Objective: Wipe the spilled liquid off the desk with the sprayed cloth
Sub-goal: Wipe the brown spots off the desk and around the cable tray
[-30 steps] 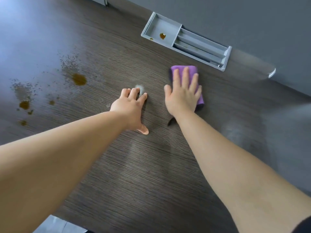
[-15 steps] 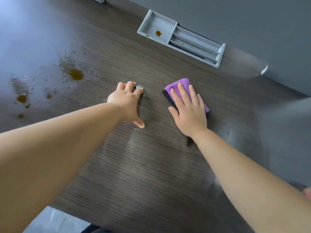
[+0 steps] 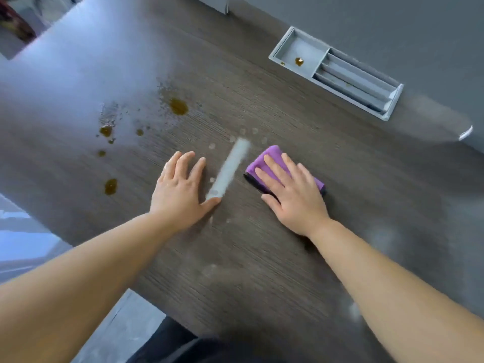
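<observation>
Right hand (image 3: pixel 293 195) lies flat, fingers straight, pressing the folded purple cloth (image 3: pixel 264 161) onto the dark wood-grain desk (image 3: pixel 262 271). Left hand (image 3: pixel 180 189) rests palm-down on the desk, fingers spread, grasping nothing. A pale streak (image 3: pixel 230 169) runs between the hands. Brown spilled liquid drops (image 3: pixel 178 106) sit left of and beyond the left hand, well apart from the cloth. Grey recessed plastic tray (image 3: pixel 387 111) at the far edge holds another brown drop.

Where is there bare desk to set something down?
Bare: the desk near its front edge; also the stretch between the purple cloth under the right hand and the grey tray. Crowded: brown spill spots left of the left hand, a pale streak between the hands.
</observation>
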Demonstrator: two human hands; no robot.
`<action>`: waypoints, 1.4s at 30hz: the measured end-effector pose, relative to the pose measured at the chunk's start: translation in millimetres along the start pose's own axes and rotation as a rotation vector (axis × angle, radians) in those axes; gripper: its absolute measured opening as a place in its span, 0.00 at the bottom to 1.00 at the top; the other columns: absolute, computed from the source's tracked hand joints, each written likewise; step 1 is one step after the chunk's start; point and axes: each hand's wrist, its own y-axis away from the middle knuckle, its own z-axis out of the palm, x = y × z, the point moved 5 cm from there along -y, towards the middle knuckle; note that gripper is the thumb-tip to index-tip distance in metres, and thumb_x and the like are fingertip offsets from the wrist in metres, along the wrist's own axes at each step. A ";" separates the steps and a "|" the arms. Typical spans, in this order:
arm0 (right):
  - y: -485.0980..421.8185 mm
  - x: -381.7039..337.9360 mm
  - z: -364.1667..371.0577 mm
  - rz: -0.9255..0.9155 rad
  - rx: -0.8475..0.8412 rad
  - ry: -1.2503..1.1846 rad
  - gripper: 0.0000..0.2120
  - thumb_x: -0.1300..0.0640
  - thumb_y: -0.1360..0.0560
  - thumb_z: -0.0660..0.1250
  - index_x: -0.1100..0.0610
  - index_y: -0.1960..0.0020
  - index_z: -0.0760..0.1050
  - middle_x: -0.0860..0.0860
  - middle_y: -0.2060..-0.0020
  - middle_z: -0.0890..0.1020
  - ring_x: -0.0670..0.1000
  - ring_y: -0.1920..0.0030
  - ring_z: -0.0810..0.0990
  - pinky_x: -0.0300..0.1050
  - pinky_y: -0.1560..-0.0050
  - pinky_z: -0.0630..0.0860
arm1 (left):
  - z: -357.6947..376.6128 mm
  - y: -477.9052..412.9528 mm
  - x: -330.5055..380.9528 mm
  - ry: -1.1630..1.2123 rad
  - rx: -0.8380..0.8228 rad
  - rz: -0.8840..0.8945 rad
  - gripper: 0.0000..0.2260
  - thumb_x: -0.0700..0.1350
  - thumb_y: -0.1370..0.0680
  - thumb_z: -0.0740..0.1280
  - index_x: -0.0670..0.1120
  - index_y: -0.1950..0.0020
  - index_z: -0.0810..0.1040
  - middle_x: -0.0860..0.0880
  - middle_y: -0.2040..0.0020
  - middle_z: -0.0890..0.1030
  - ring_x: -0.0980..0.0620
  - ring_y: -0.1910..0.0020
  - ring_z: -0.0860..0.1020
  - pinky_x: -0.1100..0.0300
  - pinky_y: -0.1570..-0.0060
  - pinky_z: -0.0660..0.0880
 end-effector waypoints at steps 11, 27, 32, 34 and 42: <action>-71.9 -87.1 1.7 0.124 -0.070 -0.060 0.30 0.39 0.21 0.47 0.49 0.22 0.52 0.53 0.22 0.52 0.63 0.24 0.50 0.65 0.28 0.51 | 4.1 35.3 -48.8 0.078 0.005 -0.004 0.35 0.63 0.26 0.62 0.48 0.24 0.57 0.48 0.26 0.56 0.46 0.26 0.52 0.53 0.28 0.55; -84.8 -160.9 14.1 -0.280 -0.031 -0.018 0.25 0.43 0.22 0.54 0.47 0.27 0.65 0.50 0.26 0.64 0.60 0.27 0.61 0.62 0.31 0.59 | -21.0 70.1 -186.9 0.208 0.173 -0.262 0.36 0.66 0.31 0.66 0.45 0.31 0.70 0.45 0.33 0.68 0.43 0.32 0.62 0.48 0.32 0.62; -118.8 -125.6 7.8 0.221 0.059 -0.029 0.26 0.44 0.22 0.48 0.49 0.26 0.63 0.52 0.25 0.62 0.62 0.26 0.59 0.65 0.31 0.60 | -21.7 80.0 -221.2 0.179 0.065 -0.276 0.47 0.67 0.38 0.70 0.44 0.26 0.62 0.45 0.27 0.60 0.45 0.27 0.54 0.49 0.29 0.56; -119.2 -160.9 11.1 0.359 0.102 0.001 0.27 0.45 0.22 0.50 0.51 0.25 0.62 0.55 0.25 0.62 0.65 0.27 0.59 0.66 0.32 0.59 | -17.7 82.7 -228.1 0.182 0.022 -0.273 0.50 0.67 0.39 0.71 0.46 0.24 0.58 0.46 0.25 0.56 0.46 0.26 0.50 0.50 0.28 0.54; -62.0 -190.1 19.4 -0.384 -0.011 0.022 0.23 0.46 0.21 0.54 0.47 0.26 0.60 0.50 0.26 0.63 0.59 0.26 0.58 0.63 0.31 0.59 | -10.8 82.7 -240.0 0.143 -0.057 -0.206 0.54 0.69 0.39 0.70 0.49 0.23 0.50 0.48 0.24 0.51 0.46 0.25 0.47 0.52 0.27 0.52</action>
